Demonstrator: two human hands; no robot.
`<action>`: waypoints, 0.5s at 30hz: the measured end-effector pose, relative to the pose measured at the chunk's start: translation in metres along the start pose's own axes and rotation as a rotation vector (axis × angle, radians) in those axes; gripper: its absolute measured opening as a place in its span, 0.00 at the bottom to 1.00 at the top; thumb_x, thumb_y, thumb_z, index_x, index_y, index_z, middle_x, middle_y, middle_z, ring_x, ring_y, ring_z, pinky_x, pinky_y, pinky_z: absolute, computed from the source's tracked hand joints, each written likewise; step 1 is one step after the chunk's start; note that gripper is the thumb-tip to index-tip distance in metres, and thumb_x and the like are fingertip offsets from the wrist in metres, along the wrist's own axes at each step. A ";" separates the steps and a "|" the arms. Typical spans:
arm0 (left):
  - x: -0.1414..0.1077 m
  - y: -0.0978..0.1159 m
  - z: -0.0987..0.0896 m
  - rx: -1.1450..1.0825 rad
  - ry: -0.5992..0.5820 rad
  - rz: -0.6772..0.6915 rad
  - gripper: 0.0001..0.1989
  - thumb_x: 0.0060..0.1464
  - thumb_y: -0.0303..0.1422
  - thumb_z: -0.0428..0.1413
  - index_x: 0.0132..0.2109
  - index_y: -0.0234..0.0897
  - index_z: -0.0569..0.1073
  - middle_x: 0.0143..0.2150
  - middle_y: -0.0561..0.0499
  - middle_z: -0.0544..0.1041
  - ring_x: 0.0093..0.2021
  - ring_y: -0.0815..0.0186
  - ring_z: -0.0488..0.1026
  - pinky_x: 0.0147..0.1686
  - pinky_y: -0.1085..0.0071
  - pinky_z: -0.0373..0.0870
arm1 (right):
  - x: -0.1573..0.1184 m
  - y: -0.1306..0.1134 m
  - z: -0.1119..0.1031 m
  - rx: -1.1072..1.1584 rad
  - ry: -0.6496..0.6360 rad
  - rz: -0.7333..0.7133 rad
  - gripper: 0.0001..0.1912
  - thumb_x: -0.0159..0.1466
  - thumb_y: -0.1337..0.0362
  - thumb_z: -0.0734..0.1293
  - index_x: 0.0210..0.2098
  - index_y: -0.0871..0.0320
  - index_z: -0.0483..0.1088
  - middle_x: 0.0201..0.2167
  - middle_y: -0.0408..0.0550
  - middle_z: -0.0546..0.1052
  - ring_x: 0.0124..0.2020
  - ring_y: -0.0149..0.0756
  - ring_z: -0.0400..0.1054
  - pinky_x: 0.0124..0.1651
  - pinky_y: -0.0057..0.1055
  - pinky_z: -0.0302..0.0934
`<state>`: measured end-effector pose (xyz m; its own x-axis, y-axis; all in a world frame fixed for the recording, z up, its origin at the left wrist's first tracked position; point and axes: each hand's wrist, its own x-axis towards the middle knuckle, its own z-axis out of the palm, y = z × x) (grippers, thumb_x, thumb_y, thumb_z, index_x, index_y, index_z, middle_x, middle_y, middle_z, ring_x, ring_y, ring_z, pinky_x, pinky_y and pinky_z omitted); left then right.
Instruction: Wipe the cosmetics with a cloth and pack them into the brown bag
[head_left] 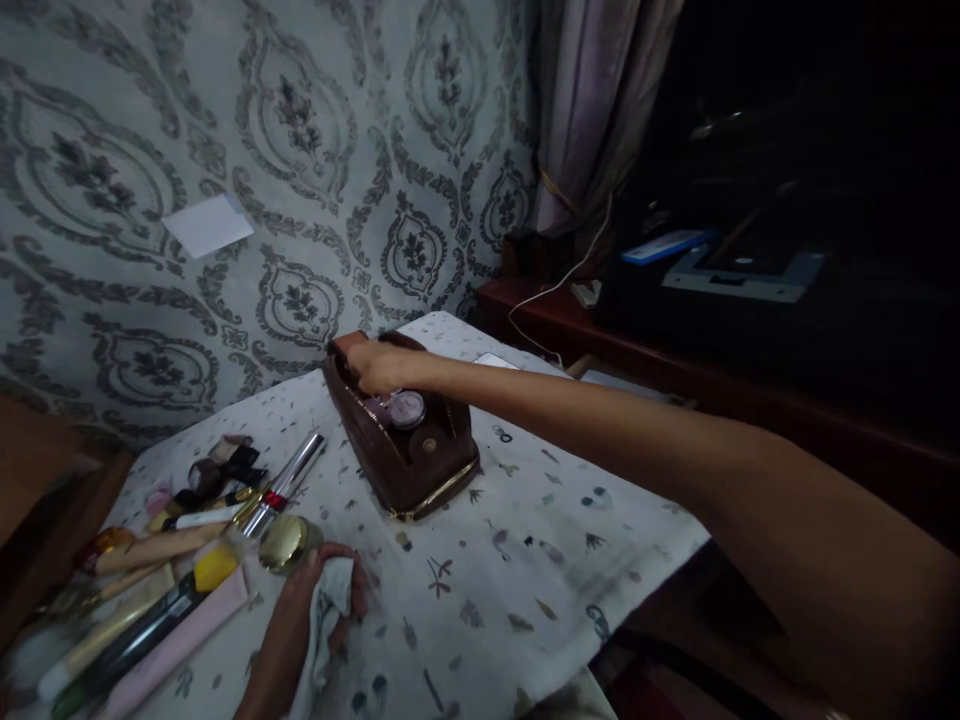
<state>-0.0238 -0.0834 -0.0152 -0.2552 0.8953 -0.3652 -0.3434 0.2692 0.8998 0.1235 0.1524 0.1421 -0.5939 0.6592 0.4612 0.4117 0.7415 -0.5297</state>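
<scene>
My right hand (375,367) reaches into the far end of an open brown bag (390,475); its fingers are partly hidden at an orange-brown flap (349,343), so its grip cannot be made out. A round pale item (406,409) sits in the bag beside the wrist. In my left hand (304,600) is a crumpled white cloth (330,592), held near the table's front. Touching or very near its fingertips is a jar with a shiny gold lid (286,543).
Left of the bag lie several cosmetics, among them a silver tube (300,462), a pink tube (180,640) and a yellow-capped item (215,567), on a patterned tablecloth (525,560). A white cable (551,290) hangs behind, near a dark red surface (540,310).
</scene>
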 end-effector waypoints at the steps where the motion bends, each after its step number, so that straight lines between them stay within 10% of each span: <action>1: -0.004 0.002 0.003 0.042 -0.012 0.027 0.29 0.41 0.59 0.64 0.32 0.34 0.77 0.22 0.48 0.78 0.17 0.67 0.70 0.15 0.75 0.62 | -0.003 -0.009 -0.007 -0.017 -0.057 0.011 0.02 0.58 0.72 0.72 0.31 0.63 0.75 0.27 0.48 0.76 0.34 0.38 0.72 0.40 0.32 0.64; 7: -0.028 0.017 0.008 0.266 -0.050 0.095 0.26 0.54 0.56 0.55 0.36 0.35 0.76 0.23 0.49 0.76 0.22 0.66 0.70 0.16 0.77 0.57 | -0.060 -0.069 -0.007 0.050 -0.112 -0.220 0.11 0.67 0.64 0.64 0.34 0.63 0.75 0.26 0.44 0.73 0.31 0.32 0.66 0.38 0.28 0.57; 12: -0.044 0.033 -0.008 0.215 -0.116 0.193 0.24 0.53 0.54 0.58 0.30 0.34 0.74 0.24 0.50 0.75 0.20 0.68 0.70 0.16 0.77 0.54 | -0.102 -0.076 0.077 0.221 -0.211 -0.235 0.08 0.65 0.71 0.63 0.40 0.61 0.74 0.36 0.49 0.77 0.36 0.35 0.70 0.41 0.30 0.60; 15: -0.048 0.044 -0.017 0.132 0.052 0.357 0.23 0.50 0.53 0.59 0.29 0.35 0.72 0.23 0.52 0.73 0.18 0.70 0.66 0.15 0.78 0.51 | -0.108 -0.071 0.128 0.307 -0.258 -0.094 0.22 0.58 0.70 0.70 0.52 0.62 0.69 0.45 0.53 0.77 0.45 0.41 0.71 0.46 0.33 0.62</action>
<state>-0.0418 -0.1208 0.0380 -0.3841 0.9228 -0.0319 -0.1059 -0.0098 0.9943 0.0697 0.0129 0.0385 -0.7891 0.5083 0.3449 0.1448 0.6996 -0.6997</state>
